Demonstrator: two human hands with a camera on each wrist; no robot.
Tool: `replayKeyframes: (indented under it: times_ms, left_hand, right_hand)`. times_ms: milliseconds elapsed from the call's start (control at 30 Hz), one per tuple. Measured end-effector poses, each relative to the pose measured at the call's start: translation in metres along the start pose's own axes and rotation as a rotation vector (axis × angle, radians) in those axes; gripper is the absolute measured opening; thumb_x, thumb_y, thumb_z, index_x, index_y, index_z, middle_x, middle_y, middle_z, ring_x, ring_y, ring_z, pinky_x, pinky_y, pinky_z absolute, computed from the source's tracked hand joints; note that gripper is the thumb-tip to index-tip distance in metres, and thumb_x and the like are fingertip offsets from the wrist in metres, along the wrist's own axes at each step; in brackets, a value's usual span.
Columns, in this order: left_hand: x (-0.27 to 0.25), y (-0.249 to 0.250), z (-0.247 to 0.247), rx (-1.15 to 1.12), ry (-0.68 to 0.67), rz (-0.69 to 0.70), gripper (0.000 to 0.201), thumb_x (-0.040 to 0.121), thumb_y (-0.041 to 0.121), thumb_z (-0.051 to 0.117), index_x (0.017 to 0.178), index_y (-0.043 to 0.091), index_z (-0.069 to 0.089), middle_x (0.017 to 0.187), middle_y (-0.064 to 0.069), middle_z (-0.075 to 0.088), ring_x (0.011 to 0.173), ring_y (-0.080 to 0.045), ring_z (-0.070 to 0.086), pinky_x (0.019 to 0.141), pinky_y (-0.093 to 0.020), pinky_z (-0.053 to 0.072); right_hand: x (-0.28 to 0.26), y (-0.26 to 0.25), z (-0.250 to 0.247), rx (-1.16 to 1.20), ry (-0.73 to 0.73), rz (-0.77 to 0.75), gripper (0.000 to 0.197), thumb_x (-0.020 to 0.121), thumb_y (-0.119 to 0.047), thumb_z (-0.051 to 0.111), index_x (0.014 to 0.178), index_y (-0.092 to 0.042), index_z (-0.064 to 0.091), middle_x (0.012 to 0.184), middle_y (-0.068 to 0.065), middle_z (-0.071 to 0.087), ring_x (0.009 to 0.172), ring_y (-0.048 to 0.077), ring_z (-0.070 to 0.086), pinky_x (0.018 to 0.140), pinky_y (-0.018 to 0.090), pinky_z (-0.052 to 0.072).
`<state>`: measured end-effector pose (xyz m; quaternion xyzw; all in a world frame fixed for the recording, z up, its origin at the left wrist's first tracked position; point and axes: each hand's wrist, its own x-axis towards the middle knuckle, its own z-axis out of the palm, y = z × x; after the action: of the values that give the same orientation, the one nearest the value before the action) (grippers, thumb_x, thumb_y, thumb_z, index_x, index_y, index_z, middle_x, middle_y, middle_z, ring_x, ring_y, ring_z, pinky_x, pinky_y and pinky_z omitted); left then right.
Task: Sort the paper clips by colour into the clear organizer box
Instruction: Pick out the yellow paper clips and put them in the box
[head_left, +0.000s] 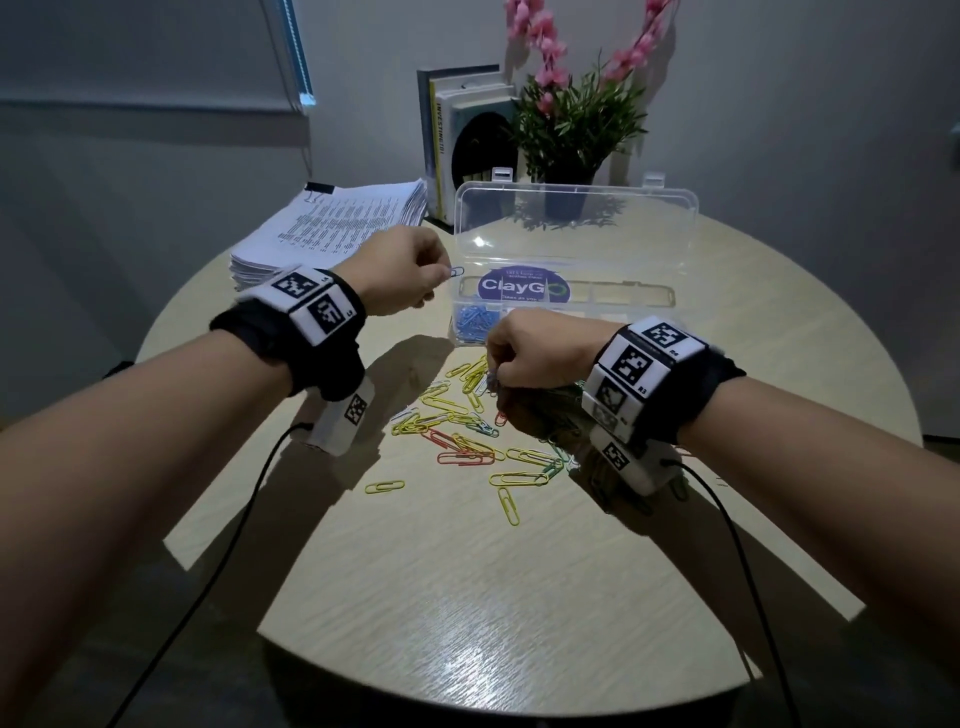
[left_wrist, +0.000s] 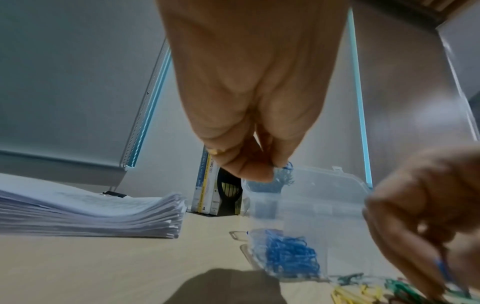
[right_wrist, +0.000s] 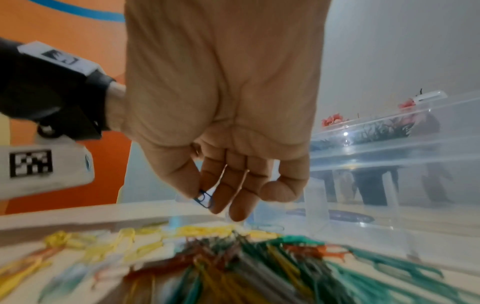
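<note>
Left hand (head_left: 400, 270) pinches blue paper clip (head_left: 457, 271) beside clear organizer box (head_left: 563, 296). Right hand (head_left: 540, 358) pinches second blue clip (right_wrist: 203, 198) above mixed clip pile (head_left: 467, 426).

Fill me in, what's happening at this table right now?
A person is sorting coloured paper clips into a clear plastic organizer box with its lid open. The left hand pinches a blue paper clip beside the box's left edge. The right hand pinches another blue clip over the mixed pile of clips on the round wooden table. One compartment already holds blue clips.
</note>
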<state>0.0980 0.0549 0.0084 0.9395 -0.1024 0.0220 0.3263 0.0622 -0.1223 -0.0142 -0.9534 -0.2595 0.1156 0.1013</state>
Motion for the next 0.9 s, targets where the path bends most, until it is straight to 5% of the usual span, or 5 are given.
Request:
replayKeyframes:
  times_ms: [233,367,500,667,900]
  left_hand:
    - [0.012,0.006,0.019,0.163,0.091,0.011,0.005,0.086,0.019,0.068,0.083,0.016,0.065,0.079,0.003,0.061,0.077,-0.014,0.057,0.065,-0.023,0.04]
    - [0.011,0.006,0.016,0.214,-0.013,0.029,0.016,0.09,0.021,0.063,0.1,0.013,0.072,0.093,0.001,0.065,0.084,-0.012,0.056,0.07,-0.021,0.04]
    - [0.004,0.0,0.008,0.192,-0.081,0.007,0.025,0.094,0.026,0.057,0.11,0.013,0.07,0.109,-0.002,0.068,0.093,-0.015,0.058,0.078,-0.026,0.043]
    - [-0.015,-0.001,-0.003,0.206,-0.167,0.004,0.03,0.095,0.026,0.055,0.122,0.018,0.064,0.122,0.0,0.064,0.105,-0.014,0.058,0.09,-0.025,0.042]
    - [-0.04,-0.001,-0.013,0.149,-0.339,-0.124,0.039,0.094,0.031,0.056,0.132,0.023,0.054,0.132,-0.002,0.056,0.114,-0.019,0.056,0.1,-0.035,0.045]
  right_hand:
    - [0.008,0.005,-0.03,0.167,0.162,0.033,0.012,0.093,-0.011,0.058,0.1,-0.005,0.065,0.085,0.004,0.065,0.075,0.016,0.065,0.063,0.022,0.052]
    - [0.027,0.006,-0.04,0.167,0.307,0.091,0.017,0.088,-0.001,0.062,0.103,0.0,0.068,0.098,0.014,0.069,0.079,0.019,0.063,0.067,0.027,0.054]
    - [0.038,0.007,-0.04,0.115,0.34,0.114,0.025,0.087,-0.001,0.061,0.111,-0.002,0.067,0.109,0.013,0.068,0.101,0.024,0.064,0.082,0.027,0.05]
    - [0.027,0.004,-0.034,0.099,0.379,0.084,0.021,0.088,-0.001,0.059,0.107,-0.004,0.069,0.107,0.01,0.068,0.1,0.022,0.062,0.085,0.026,0.05]
    - [0.014,-0.018,-0.005,-0.097,0.086,0.011,0.028,0.09,-0.005,0.057,0.114,-0.014,0.069,0.115,0.004,0.068,0.106,0.019,0.06,0.082,0.022,0.042]
